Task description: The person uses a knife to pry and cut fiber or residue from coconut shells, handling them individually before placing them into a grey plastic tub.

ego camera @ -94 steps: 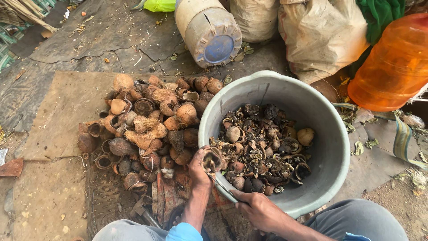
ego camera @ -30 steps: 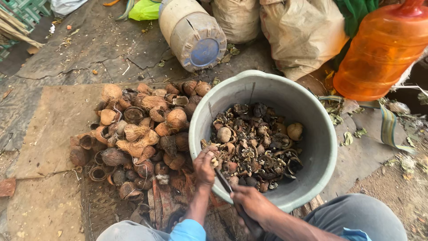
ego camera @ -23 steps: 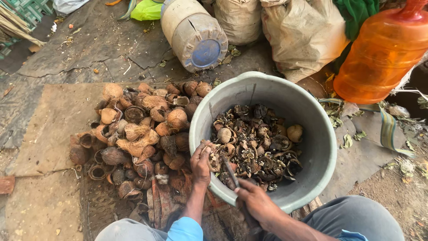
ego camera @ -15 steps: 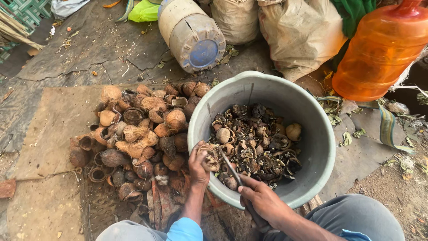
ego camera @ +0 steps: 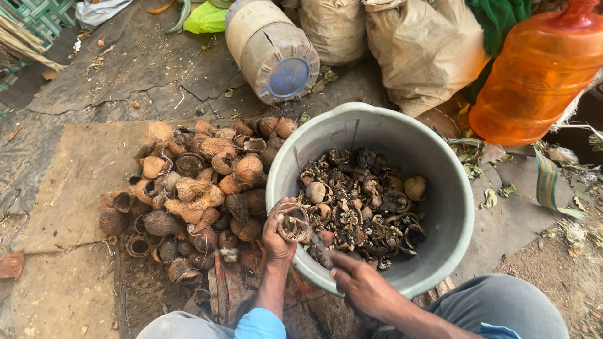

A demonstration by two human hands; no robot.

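My left hand [ego camera: 277, 239] grips a half coconut shell [ego camera: 293, 221] at the near rim of a grey-green bucket [ego camera: 452, 188]. My right hand [ego camera: 361, 285] holds a knife [ego camera: 318, 247] whose blade points up into the shell. The blade is blurred. Inside the bucket lie several dark shell scraps and pieces of coconut flesh [ego camera: 361, 201]. A heap of brown coconut shells [ego camera: 201, 188] is piled on the ground just left of the bucket.
A big orange plastic jug [ego camera: 540, 72] stands at the upper right. Behind the bucket lies a grey drum on its side [ego camera: 270, 50] and two filled sacks [ego camera: 421, 44]. A flat cardboard sheet [ego camera: 75, 188] lies left of the heap. My knees frame the bottom edge.
Both hands stay at the bucket's near rim. The knife keeps working in the shell, and my right hand has shifted slightly down and right.
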